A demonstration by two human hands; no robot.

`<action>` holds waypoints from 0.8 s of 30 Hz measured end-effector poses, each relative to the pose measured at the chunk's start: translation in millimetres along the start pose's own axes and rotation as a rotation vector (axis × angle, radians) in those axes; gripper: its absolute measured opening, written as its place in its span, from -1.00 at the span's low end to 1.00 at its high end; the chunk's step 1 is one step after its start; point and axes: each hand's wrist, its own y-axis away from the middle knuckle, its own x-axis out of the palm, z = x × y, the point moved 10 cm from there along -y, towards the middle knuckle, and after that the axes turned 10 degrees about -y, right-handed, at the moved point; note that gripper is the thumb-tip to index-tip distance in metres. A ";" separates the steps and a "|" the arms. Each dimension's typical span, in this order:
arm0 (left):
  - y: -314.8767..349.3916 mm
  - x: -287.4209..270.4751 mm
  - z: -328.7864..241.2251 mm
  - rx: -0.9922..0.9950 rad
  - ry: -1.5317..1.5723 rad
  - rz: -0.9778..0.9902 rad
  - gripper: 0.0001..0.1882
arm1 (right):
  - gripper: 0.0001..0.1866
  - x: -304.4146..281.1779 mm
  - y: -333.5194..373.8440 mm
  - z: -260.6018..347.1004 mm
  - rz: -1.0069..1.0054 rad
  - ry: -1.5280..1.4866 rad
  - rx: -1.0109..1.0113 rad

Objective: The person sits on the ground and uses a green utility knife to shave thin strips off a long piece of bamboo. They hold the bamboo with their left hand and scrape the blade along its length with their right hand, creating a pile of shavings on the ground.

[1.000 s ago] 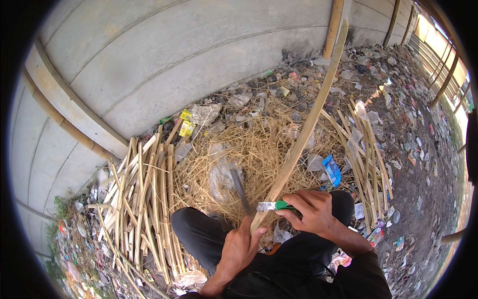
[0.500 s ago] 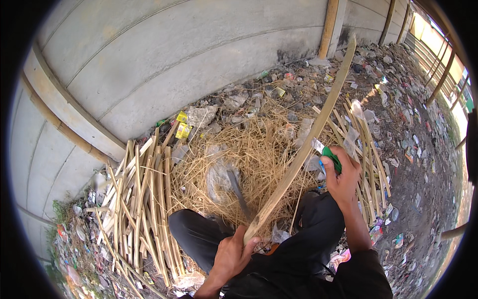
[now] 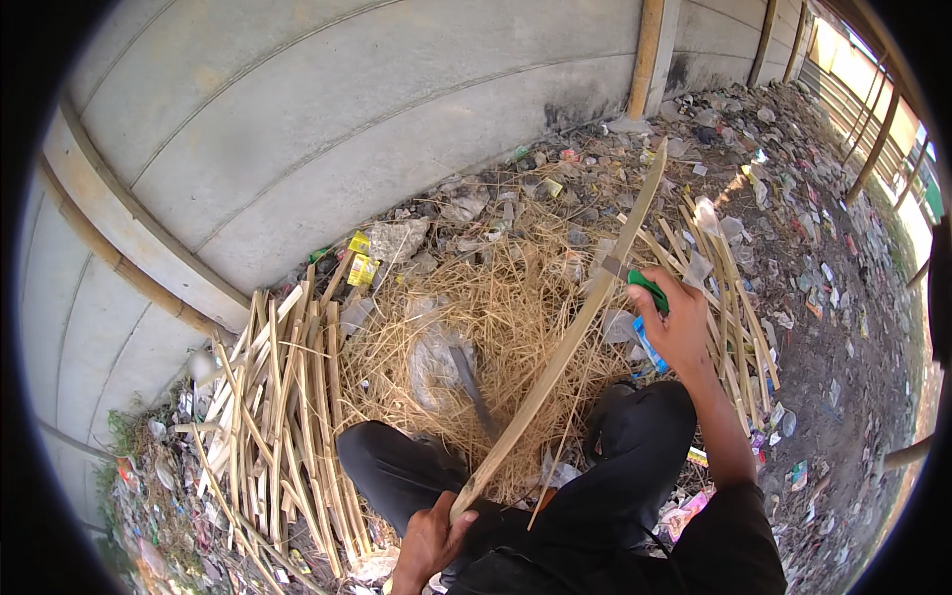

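A long bamboo strip (image 3: 562,359) slants from my lap up and away to the right. Its near end is gripped in my left hand (image 3: 433,543), thumb along the top. My right hand (image 3: 679,322) is closed round the green handle of a knife (image 3: 648,289), and the blade lies across the strip's upper part. The strip's far end stands free above the littered ground. Below it, between my bent knees, thin bamboo shavings (image 3: 526,278) are heaped. A dark, flat, blade-like piece (image 3: 472,389) lies there beside a clear plastic bag (image 3: 428,362).
A pile of bamboo strips (image 3: 288,426) lies to my left, and another bundle of strips (image 3: 739,327) to my right. A grey concrete wall (image 3: 377,109) runs behind. Plastic litter (image 3: 833,297) covers the ground at right. A large stone (image 3: 399,239) sits near the wall.
The strip has been drawn down toward me and left, its far end now lower. My left hand has dropped slightly; the knife has moved a little up and stays against the strip.
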 end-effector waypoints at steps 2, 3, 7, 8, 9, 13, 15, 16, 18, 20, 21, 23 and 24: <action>10.1 -0.5 13.2 -0.033 -0.030 0.045 -0.49 | -0.74 -2.4 -12.4 -8.1 0.006 0.067 -0.029; 15.5 0.1 19.5 -0.051 -0.045 0.068 -0.53 | -0.74 -3.4 -20.2 -15.7 0.001 0.074 -0.010; 40.7 0.6 45.0 -0.037 0.002 0.019 -0.45 | -0.64 -14.0 -64.0 -57.3 -0.049 0.157 0.085; 47.8 4.6 60.1 -0.038 0.016 0.025 -0.48 | -0.62 -22.8 -72.1 -71.9 -0.083 0.165 0.136; 57.0 6.6 77.0 -0.040 0.031 0.030 -0.45 | -0.61 -37.9 -82.2 -85.4 -0.139 0.200 0.140; 63.4 -16.4 88.4 -0.204 -0.075 -0.014 -0.46 | -0.57 -66.4 -92.9 -98.1 -0.257 0.219 0.134; 48.4 -26.9 84.7 -0.213 -0.149 -0.063 -0.51 | -0.59 -62.6 -76.2 -83.4 -0.255 0.118 0.117; 40.3 -25.3 84.0 -0.219 -0.086 -0.082 -0.50 | -0.60 -44.4 -65.3 -64.6 -0.215 0.040 0.096; 14.7 -22.5 70.8 -0.221 0.042 -0.117 -0.49 | -0.62 -6.0 -38.0 -13.6 -0.040 -0.090 0.072; -12.5 -8.8 48.7 -0.165 0.308 -0.157 -0.48 | -0.64 34.7 1.2 40.4 0.115 -0.192 -0.032; -26.4 -5.3 35.0 -0.126 0.442 -0.169 -0.47 | -0.65 47.3 21.7 65.3 0.131 -0.229 -0.127; -48.8 -3.6 7.7 -0.059 0.439 -0.124 -0.47 | -0.71 61.5 49.7 96.9 0.257 -0.207 -0.196; -58.9 -3.8 -6.0 -0.025 0.438 -0.100 -0.46 | -0.71 63.1 56.4 106.8 0.285 -0.194 -0.210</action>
